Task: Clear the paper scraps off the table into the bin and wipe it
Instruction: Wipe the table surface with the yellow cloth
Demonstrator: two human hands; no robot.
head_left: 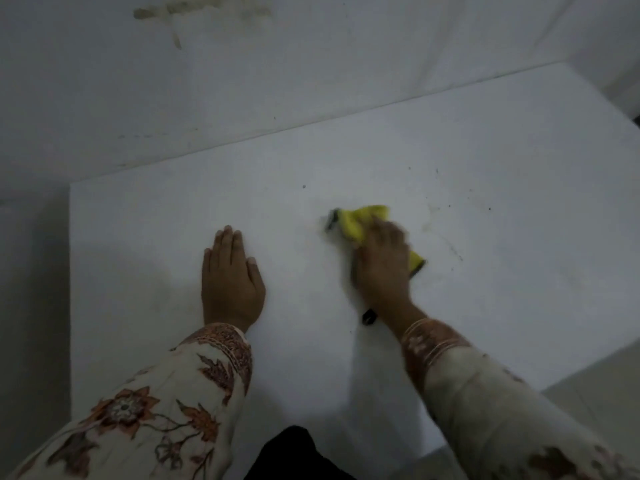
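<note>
A white wall [242,81] is filling the upper part of the frame, carrying a brownish smear [173,15] at upper left and meeting a white table [502,150] that is running across the centre and right. The tabletop is showing small dark specks [304,186] toward centre and upper right, and a faint yellowish stain [433,216] right of centre. No paper scraps are showing on the visible tabletop, and the bin is lying outside the frame.

The left hand [232,282] is lying flat on the table at centre left, palm down, fingers straight and close together, gripping nothing. Its floral sleeve [156,403], cream with orange-brown flowers, is entering from the lower left corner.

The right hand [381,268], blurred, is pressing down on a yellow cloth [363,220] just right of centre. The cloth is lying against the tabletop, sticking out beyond the fingertips toward the top of the frame and again at the hand's right side, with dark edging at both ends. Whether the fingers are curling around the cloth or merely lying upon it cannot be told through the blur. A small dark object [369,316] is showing beside the right wrist; its nature is unclear. Thin bangles [426,337] are circling that wrist, above a pale patterned sleeve [502,410] entering from the lower right.
</note>
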